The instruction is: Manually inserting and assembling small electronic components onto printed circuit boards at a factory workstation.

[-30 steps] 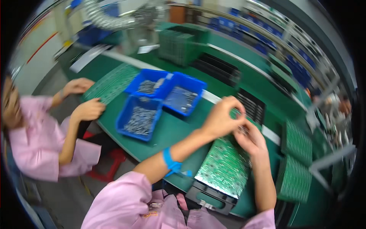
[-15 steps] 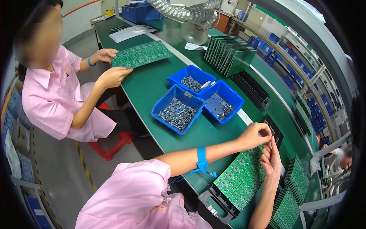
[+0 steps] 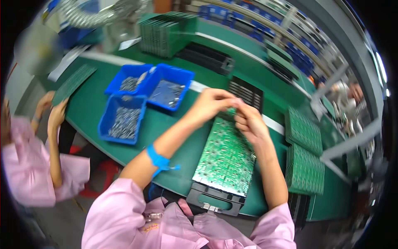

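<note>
— While the green circuit board (image 3: 227, 155) lay on its black tray (image 3: 215, 200) at the near edge of the green table (image 3: 166, 124), which way did it run?

— Its long axis ran near to far, leaning slightly right at the far end.

— And the hands?

— Both met over the board's far end. The left hand (image 3: 209, 104) was curled, fingertips pinched together; the right hand (image 3: 250, 123) was curled too, fingers bent inward against the left. Whether either gripped a small part, I couldn't tell.

— Around them?

— Far left, a co-worker's hands (image 3: 52, 110) held another board (image 3: 74, 83). Three blue bins (image 3: 145, 97) of metal parts stood left of the hands, and stacked green boards (image 3: 304, 151) lay to the right.
</note>
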Available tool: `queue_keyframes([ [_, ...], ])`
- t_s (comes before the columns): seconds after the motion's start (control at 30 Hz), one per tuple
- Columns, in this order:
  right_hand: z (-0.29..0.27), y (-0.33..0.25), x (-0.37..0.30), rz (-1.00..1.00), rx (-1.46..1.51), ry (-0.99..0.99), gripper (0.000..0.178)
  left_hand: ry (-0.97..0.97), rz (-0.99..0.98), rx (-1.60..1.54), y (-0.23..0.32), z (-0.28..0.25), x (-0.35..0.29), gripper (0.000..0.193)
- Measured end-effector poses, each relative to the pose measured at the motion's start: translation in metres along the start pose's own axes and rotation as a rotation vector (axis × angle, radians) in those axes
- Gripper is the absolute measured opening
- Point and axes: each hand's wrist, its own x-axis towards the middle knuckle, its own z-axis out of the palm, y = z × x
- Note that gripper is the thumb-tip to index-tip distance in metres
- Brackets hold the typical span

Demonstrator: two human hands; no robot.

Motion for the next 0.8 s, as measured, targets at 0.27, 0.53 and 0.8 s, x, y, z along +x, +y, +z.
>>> queue_keyframes([
  [0.27, -0.022, -0.004, 0.023, -0.142, -0.87, 0.031, 0.033, 0.151, -0.148, -0.125, -0.011, -0.026, 0.006, 0.019],
  [0.53, -0.032, 0.015, 0.033, -0.512, -1.554, 0.122, 0.035, 0.173, -0.152, -0.086, -0.025, -0.029, 0.014, 0.021],
  [0.8, -0.037, 0.023, 0.036, -0.542, -1.721, 0.085, 0.031, 0.251, -0.239, 0.063, -0.036, -0.027, 0.015, 0.021],
])
